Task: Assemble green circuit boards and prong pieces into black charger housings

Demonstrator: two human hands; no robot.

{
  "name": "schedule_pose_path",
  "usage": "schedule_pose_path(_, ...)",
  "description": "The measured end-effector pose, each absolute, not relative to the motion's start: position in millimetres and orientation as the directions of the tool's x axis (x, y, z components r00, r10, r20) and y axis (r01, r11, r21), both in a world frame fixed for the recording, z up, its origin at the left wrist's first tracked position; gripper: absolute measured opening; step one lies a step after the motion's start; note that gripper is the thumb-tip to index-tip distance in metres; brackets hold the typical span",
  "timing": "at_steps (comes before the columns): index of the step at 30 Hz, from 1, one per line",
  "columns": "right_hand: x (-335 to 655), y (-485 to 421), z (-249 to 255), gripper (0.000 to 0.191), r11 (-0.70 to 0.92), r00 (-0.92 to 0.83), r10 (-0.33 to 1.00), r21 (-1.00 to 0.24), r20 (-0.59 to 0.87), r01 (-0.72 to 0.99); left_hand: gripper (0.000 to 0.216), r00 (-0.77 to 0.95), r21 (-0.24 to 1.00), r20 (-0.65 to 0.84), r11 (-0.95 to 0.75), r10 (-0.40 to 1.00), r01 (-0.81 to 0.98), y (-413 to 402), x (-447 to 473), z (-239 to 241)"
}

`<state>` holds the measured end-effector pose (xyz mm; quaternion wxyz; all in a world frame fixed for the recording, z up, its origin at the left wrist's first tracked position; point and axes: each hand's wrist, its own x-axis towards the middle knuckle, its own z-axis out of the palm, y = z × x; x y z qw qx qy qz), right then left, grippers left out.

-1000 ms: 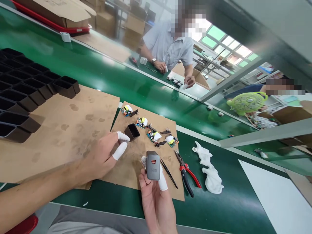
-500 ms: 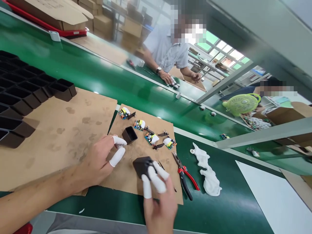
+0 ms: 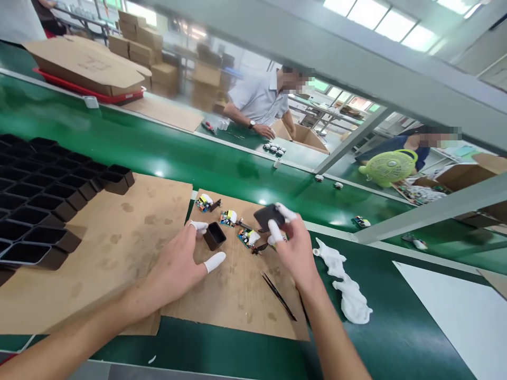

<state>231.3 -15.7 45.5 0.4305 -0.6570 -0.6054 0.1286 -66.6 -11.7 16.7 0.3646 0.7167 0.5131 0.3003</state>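
Note:
My right hand [image 3: 295, 245] pinches a black plastic case [image 3: 268, 217] between white-covered fingertips, raised over the circuit boards. My left hand [image 3: 180, 269] is open, thumb and fingers apart, around the near left side of another black case [image 3: 215, 236]. That case stands on the cardboard with its hollow side showing; whether a fingertip touches it I cannot tell. Circuit boards with white and yellow parts lie behind: one at the left [image 3: 205, 202], a middle one [image 3: 228, 218] and a nearer one [image 3: 248, 237]. Another is mostly hidden by my right hand. Black tweezers [image 3: 278, 296] lie on the cardboard.
Many open black cases [image 3: 51, 203] stand in rows at left on a cardboard sheet [image 3: 130, 253]. White crumpled cloth [image 3: 350, 295] lies right of my right arm. Beyond the green belt [image 3: 166, 153], a person [image 3: 259, 100] sits; another is behind a green fan [image 3: 390, 168].
My right hand has carried its black case up and away from me, over the boards. My left hand has spread near the standing case. The red-handled pliers are now hidden by my right arm.

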Motion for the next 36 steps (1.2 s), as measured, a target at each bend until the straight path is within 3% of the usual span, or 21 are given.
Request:
schedule_pose_path(5, 275.9, 105.5, 51.3, 0.037, 0.065, 0.197, 0.929, -0.663, 0.312, 0.746, 0.056, 0.316, 0.811, 0.115, -0.273, 0.942, 0.517, 17.3, -47.3, 13.5)
schedule_pose_path(9, 277.1, 139.5, 36.1, 0.038, 0.039, 0.168, 0.946, -0.611, 0.278, 0.791, 0.054, 0.329, 0.817, 0.194, -0.338, 0.924, 0.467, 32.8, -39.7, -5.7)
schedule_pose_path(14, 277.2, 137.0, 26.3, 0.043, 0.047, 0.123, 0.955, -0.550, 0.270, 0.834, 0.033, 0.394, 0.823, 0.235, -0.398, 0.889, 0.406, 33.5, -46.1, -18.4)
schedule_pose_path(19, 263.8, 98.9, 39.3, 0.046, 0.094, 0.036, 0.961, -0.445, 0.274, 0.891, 0.032, 0.380, 0.837, 0.227, -0.379, 0.897, 0.395, 30.7, -49.1, -14.8)
schedule_pose_path(26, 205.9, 58.3, 33.7, 0.047, 0.285, -0.284, 0.958, -0.316, 0.048, 0.905, 0.033, 0.354, 0.842, 0.240, -0.376, 0.904, 0.388, 29.2, -48.8, -14.2)
schedule_pose_path(31, 193.7, 77.3, 45.3, 0.033, 0.368, -0.404, 0.913, -0.316, -0.055, 0.874, 0.037, 0.278, 0.845, 0.250, -0.349, 0.928, 0.405, 32.0, -51.2, -15.7)
schedule_pose_path(36, 194.8, 66.7, 69.4, 0.036, 0.311, -0.340, 0.938, -0.264, -0.072, 0.913, 0.037, 0.176, 0.854, 0.246, -0.299, 0.953, 0.426, 34.9, -50.2, -18.2)
